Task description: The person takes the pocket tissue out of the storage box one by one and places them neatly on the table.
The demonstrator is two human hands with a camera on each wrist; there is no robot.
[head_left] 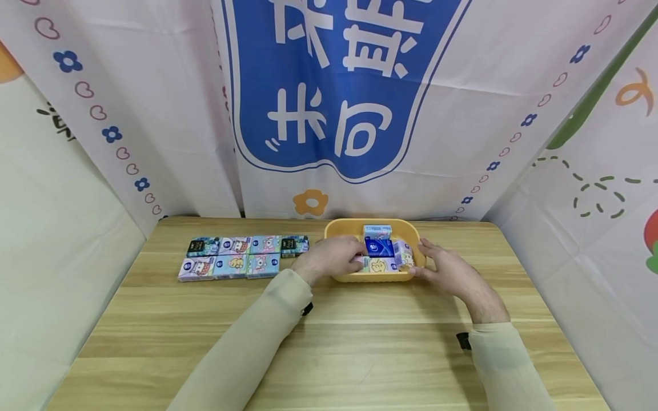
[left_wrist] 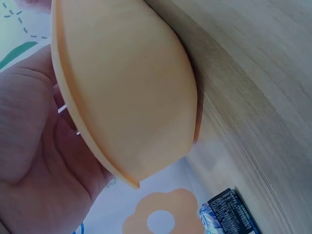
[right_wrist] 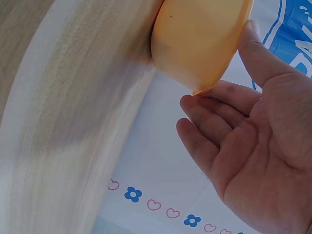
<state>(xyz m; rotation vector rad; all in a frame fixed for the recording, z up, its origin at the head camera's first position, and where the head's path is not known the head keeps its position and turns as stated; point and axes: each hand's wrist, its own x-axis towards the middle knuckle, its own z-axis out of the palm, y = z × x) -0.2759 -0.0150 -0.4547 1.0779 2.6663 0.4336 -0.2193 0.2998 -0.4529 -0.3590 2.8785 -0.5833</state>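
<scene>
A yellow plastic basket (head_left: pixel 377 277) stands near the table's back edge with several small printed packs inside, which look like pocket tissues. Among these are a dark blue pack (head_left: pixel 379 248), a light blue pack (head_left: pixel 377 232) and a purple one (head_left: pixel 403 253) leaning at the right. My left hand (head_left: pixel 331 257) reaches over the basket's left rim, its fingertips down among the packs; whether they pinch one is hidden. At the basket's right end, my right hand (head_left: pixel 449 273) holds the rim between thumb and fingers, its palm clear of the wall (right_wrist: pixel 200 39).
Left of the basket, several similar packs (head_left: pixel 231 265) lie flat in two adjoining rows on the wooden table (head_left: pixel 360 342). A black patterned pack (head_left: pixel 295 245) ends the back row, close to my left wrist. Printed cloth (head_left: pixel 195 142) hangs behind and beside the table.
</scene>
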